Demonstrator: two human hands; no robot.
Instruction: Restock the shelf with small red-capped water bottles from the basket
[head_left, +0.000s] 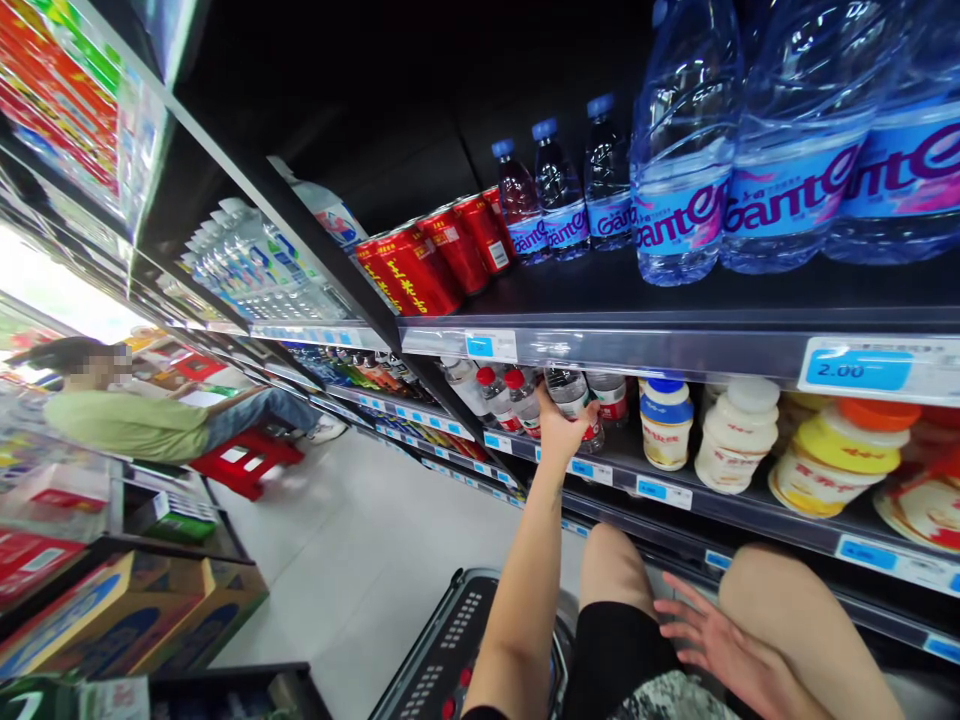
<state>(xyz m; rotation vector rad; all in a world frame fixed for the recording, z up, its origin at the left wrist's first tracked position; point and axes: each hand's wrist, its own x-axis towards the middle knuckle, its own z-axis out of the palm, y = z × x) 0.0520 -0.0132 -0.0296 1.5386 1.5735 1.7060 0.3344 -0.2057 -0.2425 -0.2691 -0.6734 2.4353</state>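
My left hand reaches up to the middle shelf and is closed around a clear water bottle with a red label. The bottle stands at the shelf's front edge beside other red-capped bottles. My right hand lies on my bare thigh with its fingers spread, holding nothing. My knees are close to the lower shelves.
Red cans and large blue-labelled water bottles fill the upper shelf. White and yellow drink bottles stand to the right. A dark shopping basket sits below my arm. A person in green sits by a red stool; cardboard boxes line the left.
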